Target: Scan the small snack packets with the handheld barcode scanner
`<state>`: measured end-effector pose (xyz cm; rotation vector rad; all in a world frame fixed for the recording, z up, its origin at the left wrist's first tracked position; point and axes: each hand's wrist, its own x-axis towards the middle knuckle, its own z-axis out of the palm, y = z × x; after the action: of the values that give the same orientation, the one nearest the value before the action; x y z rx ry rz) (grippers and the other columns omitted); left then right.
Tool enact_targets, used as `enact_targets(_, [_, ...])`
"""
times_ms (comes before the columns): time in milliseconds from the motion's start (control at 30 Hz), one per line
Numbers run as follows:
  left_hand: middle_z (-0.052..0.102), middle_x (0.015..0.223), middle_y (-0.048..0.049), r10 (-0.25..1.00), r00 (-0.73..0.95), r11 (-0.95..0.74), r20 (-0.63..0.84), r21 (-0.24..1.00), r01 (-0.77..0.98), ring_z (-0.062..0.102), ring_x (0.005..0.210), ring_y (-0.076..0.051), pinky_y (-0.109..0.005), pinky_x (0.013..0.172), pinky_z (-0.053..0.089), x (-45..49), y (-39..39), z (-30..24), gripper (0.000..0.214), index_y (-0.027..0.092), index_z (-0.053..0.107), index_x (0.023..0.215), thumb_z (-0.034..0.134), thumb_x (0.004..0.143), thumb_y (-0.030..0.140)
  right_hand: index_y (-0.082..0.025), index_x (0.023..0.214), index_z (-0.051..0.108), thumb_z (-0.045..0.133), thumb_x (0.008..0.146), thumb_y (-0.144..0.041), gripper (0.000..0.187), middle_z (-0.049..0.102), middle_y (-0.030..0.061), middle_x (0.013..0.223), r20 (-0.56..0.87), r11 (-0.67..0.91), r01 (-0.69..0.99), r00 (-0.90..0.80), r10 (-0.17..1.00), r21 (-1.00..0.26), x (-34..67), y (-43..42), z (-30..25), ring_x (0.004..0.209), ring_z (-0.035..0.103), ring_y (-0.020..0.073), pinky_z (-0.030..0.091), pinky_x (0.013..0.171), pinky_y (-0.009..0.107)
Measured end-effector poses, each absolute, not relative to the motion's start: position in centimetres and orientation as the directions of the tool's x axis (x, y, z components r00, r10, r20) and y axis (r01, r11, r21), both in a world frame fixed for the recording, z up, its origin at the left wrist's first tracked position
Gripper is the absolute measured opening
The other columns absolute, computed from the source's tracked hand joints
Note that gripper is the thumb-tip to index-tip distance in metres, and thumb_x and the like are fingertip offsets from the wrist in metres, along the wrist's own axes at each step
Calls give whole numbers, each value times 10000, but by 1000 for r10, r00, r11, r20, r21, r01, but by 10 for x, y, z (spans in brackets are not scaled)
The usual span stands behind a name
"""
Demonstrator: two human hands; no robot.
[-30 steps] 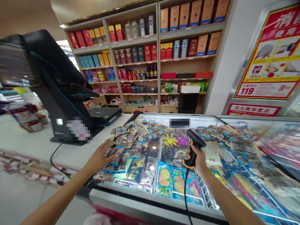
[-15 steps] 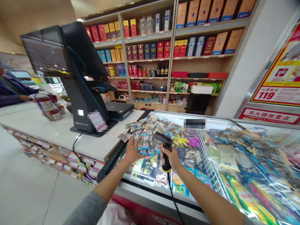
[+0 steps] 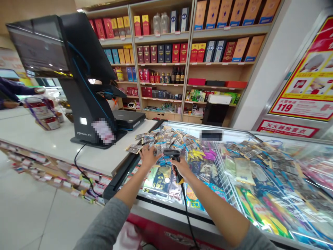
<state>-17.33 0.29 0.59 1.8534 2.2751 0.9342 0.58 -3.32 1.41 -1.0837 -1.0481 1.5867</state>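
My right hand (image 3: 182,167) is wrapped round a black and yellow handheld barcode scanner (image 3: 172,152), whose cable hangs over the front of the glass case. The scanner's head points left, close to a pile of small clear snack packets (image 3: 166,138) with blue edges. At the pile's near left side, my left hand (image 3: 148,157) rests with its fingers apart on the packets. The hand hides some of them. The packets lie on the glass top of the display case (image 3: 125,178), and bigger colourful bags (image 3: 156,180) show through the glass.
Left of the case, a white counter (image 3: 104,158) bears a black checkout terminal (image 3: 83,114) and strapped jars (image 3: 45,113). More packets (image 3: 260,156) show to the right. Shelves of boxed bottles (image 3: 161,53) stand behind. Another person's arm (image 3: 18,88) reaches in at far left.
My right hand has brought the scanner left, nearer my left hand and the packets. My left hand's thumb has shifted over the pile. The whole view has swung slightly right.
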Motion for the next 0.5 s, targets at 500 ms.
enact_targets(500, [654, 795, -26, 962, -273, -48, 11, 990, -132, 645, 801, -195, -327, 735, 501, -35, 44, 21, 235, 200, 584, 884, 682, 680, 267, -209, 711, 506, 740, 625, -402, 315, 509, -73, 427, -18, -11, -242, 26, 1000, -970, 123, -26, 25, 289, 420, 102, 310, 283, 215])
